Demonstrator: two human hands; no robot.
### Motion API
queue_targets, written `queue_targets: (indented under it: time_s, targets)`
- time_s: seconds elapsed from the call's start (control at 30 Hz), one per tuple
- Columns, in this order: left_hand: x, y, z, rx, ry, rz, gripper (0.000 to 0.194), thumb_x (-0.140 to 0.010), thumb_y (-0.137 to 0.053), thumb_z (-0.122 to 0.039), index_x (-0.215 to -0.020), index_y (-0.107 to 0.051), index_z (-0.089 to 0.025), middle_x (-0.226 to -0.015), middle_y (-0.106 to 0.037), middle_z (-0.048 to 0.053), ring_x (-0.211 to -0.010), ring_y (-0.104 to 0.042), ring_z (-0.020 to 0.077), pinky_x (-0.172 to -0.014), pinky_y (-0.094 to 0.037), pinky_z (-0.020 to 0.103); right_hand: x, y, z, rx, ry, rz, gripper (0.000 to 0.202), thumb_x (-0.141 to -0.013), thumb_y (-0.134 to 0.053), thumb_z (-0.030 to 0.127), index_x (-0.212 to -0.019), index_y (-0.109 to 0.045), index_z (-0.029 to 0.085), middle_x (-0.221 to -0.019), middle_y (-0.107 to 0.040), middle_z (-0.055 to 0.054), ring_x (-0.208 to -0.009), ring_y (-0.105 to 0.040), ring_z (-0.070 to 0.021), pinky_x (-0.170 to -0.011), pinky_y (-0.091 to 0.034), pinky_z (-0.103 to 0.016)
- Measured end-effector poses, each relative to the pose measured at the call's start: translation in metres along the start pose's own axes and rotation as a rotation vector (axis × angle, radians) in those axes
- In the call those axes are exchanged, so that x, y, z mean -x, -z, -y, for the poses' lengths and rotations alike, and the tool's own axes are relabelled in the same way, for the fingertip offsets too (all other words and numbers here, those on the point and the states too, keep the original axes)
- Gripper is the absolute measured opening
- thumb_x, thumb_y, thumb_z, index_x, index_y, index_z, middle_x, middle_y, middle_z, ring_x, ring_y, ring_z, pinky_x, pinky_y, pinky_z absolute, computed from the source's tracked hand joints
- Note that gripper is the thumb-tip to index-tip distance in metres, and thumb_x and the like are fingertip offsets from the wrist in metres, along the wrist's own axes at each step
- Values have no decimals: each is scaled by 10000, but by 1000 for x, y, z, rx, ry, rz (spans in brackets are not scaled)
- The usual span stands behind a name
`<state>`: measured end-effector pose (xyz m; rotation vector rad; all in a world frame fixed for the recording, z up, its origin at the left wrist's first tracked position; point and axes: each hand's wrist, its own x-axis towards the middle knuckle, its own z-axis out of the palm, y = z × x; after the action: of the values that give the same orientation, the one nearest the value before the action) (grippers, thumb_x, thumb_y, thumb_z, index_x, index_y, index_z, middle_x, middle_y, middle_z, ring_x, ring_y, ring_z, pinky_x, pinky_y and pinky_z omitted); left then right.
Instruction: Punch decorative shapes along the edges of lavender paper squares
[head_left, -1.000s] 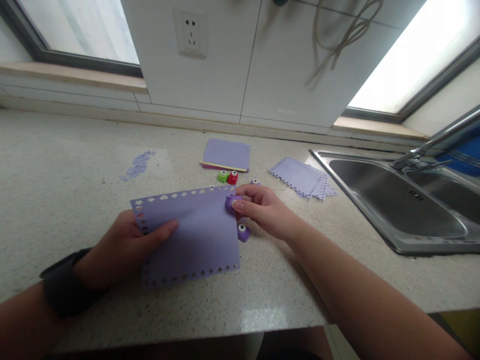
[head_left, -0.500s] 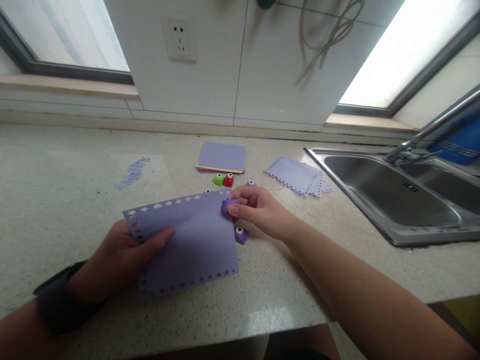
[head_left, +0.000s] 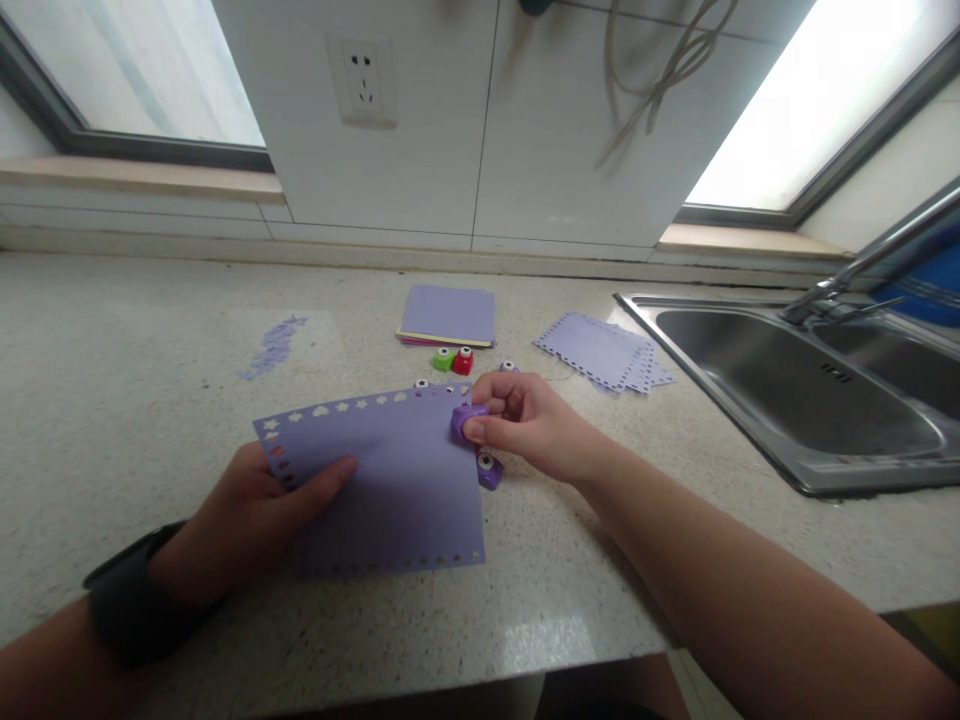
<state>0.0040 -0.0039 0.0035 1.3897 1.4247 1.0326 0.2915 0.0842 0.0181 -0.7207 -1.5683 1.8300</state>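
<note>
My left hand (head_left: 277, 510) grips a purple sheet of paper (head_left: 405, 490) by its left side, thumb on top and fingers underneath. Small shapes are punched along the sheet's top, left and bottom edges. At the sheet's upper right edge, my right hand (head_left: 529, 425) pinches a purple craft punch (head_left: 466, 421) between thumb and fingers; the punch sits over the paper's edge. Another purple punch (head_left: 489, 470) lies on the counter just below that hand. Beyond the sheet stand a green punch (head_left: 442, 359) and a red punch (head_left: 463, 361). More punches are partly hidden behind the paper and hand.
A stack of coloured paper (head_left: 450, 313) lies towards the wall. Several punched purple sheets (head_left: 592, 345) overlap near the steel sink (head_left: 795, 390) on the right. Small purple paper cut-outs (head_left: 276, 345) are heaped on the counter (head_left: 135, 350) at the left.
The purple punch has moved slightly down the sheet's right edge. The sheet's lower edge has tilted, and the whole view has shifted a little.
</note>
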Motion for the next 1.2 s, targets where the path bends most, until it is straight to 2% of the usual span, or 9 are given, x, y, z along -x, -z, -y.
queue_targets:
  time_s: [0.17,0.53,0.83,1.07,1.2]
  targets:
    - [0,1,2,0,11,1,207,-838,-826,-475,-936,-811,-292,-941,-857,-2,-864,-821,254,-749,-688,295,1,1,-1,-23,-1,12,319,-769,-932,338,-863,-690,152,-662,-697,15,-557,-627,-82,-495,-492,-167]
    - [1,2,0,-40,-16,11,211,-866,-797,-472,-945,-812,-277,-974,-856,12,-898,-814,267,-793,-687,332,2,1,0,13,-21,-9,324,-765,-931,353,-878,-701,155,-688,-712,-4,-586,-659,-104,-506,-523,-186]
    - [0,2,0,-92,-46,9,245,-859,-792,-521,-915,-818,-283,-951,-856,11,-872,-809,256,-780,-678,303,2,2,-2,1,-20,6,318,-773,-928,346,-887,-702,154,-698,-713,0,-601,-665,-101,-531,-533,-185]
    - [1,3,2,-99,-49,5,237,-869,-786,-509,-966,-824,-296,-1001,-856,7,-894,-808,257,-792,-678,305,2,3,-3,-2,-25,22,301,-792,-914,338,-894,-698,156,-687,-708,6,-577,-654,-99,-513,-531,-189]
    - [1,4,2,-106,-54,23,230,-876,-774,-515,-928,-823,-296,-943,-853,0,-828,-801,245,-740,-677,290,2,1,-1,-13,-7,24,308,-775,-923,330,-869,-687,157,-674,-700,10,-560,-633,-92,-501,-518,-186]
